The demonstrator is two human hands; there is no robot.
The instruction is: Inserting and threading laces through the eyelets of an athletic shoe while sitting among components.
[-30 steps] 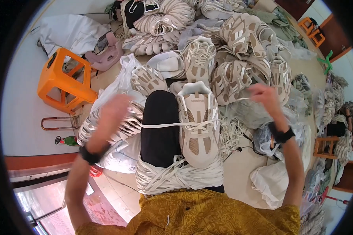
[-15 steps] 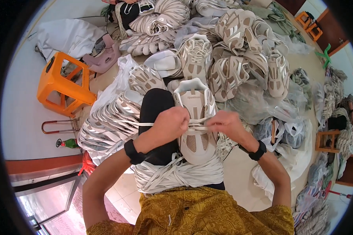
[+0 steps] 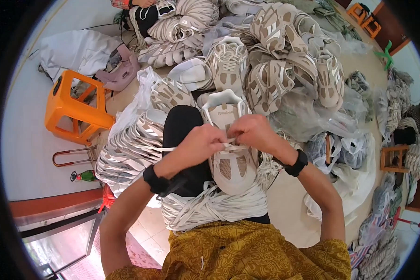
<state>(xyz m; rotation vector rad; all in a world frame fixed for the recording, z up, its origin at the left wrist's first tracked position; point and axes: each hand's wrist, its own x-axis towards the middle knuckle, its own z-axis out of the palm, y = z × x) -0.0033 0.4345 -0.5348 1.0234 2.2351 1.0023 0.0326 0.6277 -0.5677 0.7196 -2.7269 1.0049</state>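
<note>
A beige and white shoe upper (image 3: 232, 175) rests over my lap, its toe pointing toward me. Across its middle runs a flat off-white shoelace (image 3: 235, 147). My left hand (image 3: 204, 141) pinches the lace at the left of the eyelet rows, and a length of it trails out leftward past the wrist. From the right, my right hand (image 3: 255, 132) has its fingers closed on the lace above the tongue, almost meeting the left fingertips. A thick bundle of loose off-white laces (image 3: 214, 207) lies across my lap below the toe.
Stacked shoe uppers (image 3: 130, 151) stand left of my leg, with more piles (image 3: 273, 86) ahead. An orange stool (image 3: 74, 107) and a green bottle (image 3: 85, 176) are at the left. Clear plastic bags (image 3: 308, 116) lie to the right. Another person's hand (image 3: 144, 3) shows at the top.
My right hand has moved left and slightly up, from the shoe's right edge to beside my left hand. My left hand stays near the same spot.
</note>
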